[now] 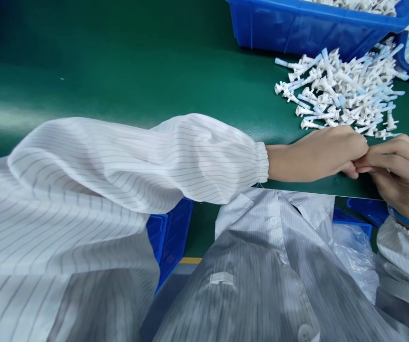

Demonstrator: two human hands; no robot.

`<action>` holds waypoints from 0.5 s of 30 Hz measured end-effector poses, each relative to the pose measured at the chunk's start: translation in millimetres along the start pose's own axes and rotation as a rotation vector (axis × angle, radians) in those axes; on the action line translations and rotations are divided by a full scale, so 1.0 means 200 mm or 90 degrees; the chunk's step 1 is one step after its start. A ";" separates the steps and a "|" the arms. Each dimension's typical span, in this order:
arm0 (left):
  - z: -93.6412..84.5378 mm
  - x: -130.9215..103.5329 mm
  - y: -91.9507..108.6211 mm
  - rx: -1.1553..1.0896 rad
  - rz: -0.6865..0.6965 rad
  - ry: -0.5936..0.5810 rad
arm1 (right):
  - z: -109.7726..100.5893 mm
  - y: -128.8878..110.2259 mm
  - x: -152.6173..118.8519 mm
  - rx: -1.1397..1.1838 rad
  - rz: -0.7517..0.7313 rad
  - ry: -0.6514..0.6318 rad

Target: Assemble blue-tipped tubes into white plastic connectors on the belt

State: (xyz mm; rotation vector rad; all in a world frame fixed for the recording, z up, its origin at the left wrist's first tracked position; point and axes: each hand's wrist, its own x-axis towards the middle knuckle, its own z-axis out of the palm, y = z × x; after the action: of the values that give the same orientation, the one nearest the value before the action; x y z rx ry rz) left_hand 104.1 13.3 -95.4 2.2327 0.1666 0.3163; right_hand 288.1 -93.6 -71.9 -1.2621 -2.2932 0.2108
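The small white parts point(347, 90) lie in a loose pile on the green table point(136, 71), just on the near side of the blue bin point(293, 31); they look light, stiff and perhaps slippery, while their thin pale-blue ends seem more delicate — so the wider white body is probably the better place to pinch. Farther from the bin, the left hand point(340, 149) is curled and the right hand point(404, 166) has fingers narrowed against it — whether they hold a part, one cannot tell.
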 end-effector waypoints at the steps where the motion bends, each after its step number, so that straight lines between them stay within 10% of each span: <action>1: 0.00 0.00 0.00 0.001 -0.004 -0.006 | 0.00 -0.01 0.01 -0.014 -0.003 -0.008; 15: -0.13 0.06 0.05 0.133 0.122 -0.050 | -0.07 -0.10 0.04 -0.270 -0.053 -0.053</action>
State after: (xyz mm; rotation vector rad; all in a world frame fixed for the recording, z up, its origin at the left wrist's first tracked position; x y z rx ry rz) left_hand 108.1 28.3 -69.9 2.4700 -0.0591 0.3258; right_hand 275.5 -99.6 -49.7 -1.3705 -2.5436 -0.2724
